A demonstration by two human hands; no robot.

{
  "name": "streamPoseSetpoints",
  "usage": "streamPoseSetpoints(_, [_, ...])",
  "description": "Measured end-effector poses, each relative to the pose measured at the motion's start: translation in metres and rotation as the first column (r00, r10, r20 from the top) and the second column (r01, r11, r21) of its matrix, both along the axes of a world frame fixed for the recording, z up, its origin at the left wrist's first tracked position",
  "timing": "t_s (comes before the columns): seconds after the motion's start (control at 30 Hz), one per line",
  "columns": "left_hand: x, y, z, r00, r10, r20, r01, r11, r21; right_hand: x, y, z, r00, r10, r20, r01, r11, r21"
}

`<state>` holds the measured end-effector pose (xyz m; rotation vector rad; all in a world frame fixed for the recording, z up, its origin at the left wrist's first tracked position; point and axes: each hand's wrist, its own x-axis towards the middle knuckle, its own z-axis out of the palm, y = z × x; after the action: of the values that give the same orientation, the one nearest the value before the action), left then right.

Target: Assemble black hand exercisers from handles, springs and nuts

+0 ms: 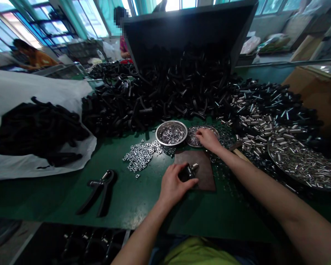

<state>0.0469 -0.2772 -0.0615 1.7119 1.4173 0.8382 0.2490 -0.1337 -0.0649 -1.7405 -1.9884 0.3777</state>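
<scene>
My left hand (174,184) grips a small black plastic part (185,173) between thumb and fingers. A metal spring (194,166) sticks out from its right side. Both are over a brown square plate (205,173) on the green table. My right hand (206,138) reaches into a shallow dish of small metal pieces (191,138), its fingertips pinched together; what lies between them is too small to make out. Left of that dish stands a steel bowl (157,138) of small metal parts. A heap of metal nuts (140,156) is spread beside it.
An assembled black hand grip strengthener (100,191) lies at left. Black handles (165,95) pile up behind, spilling from a dark bin (193,33). Springs (257,129) and a tray of metal pins (306,165) occupy the right; a hammer (241,154) lies near my right forearm. Two people sit farther back.
</scene>
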Motion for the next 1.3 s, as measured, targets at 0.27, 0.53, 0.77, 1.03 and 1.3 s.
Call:
streamPoseSetpoints(0.27, [-0.004,-0.001,0.023,0.269,0.678,0.684,0.292,0.619,-0.729,-0.015,-0.092,0.03,0.635,-0.037,-0.772,-0.122,0.981,-0.148])
streamPoseSetpoints(0.53, [0.003,-0.015,0.029,0.122,0.682,0.721,0.444,0.612,-0.654,-0.044,-0.133,0.028,0.692,0.112,-0.713,-0.155,0.988,0.005])
streamPoseSetpoints(0.77, [-0.002,-0.016,0.022,0.282,0.574,0.769,0.395,0.661,-0.638,-0.037,-0.127,0.026,0.735,0.226,-0.639,-0.247,0.967,0.058])
streamPoseSetpoints(1.03, [-0.01,0.018,0.012,0.914,-0.059,0.401,0.192,0.934,-0.3,-0.009,-0.097,0.012,0.681,0.599,0.422,-0.727,0.623,0.289])
streamPoseSetpoints(1.3, [0.003,-0.002,-0.004,0.915,-0.157,-0.372,0.229,0.961,0.157,0.007,-0.101,-0.006,0.585,0.619,0.524,-0.8,0.549,0.244])
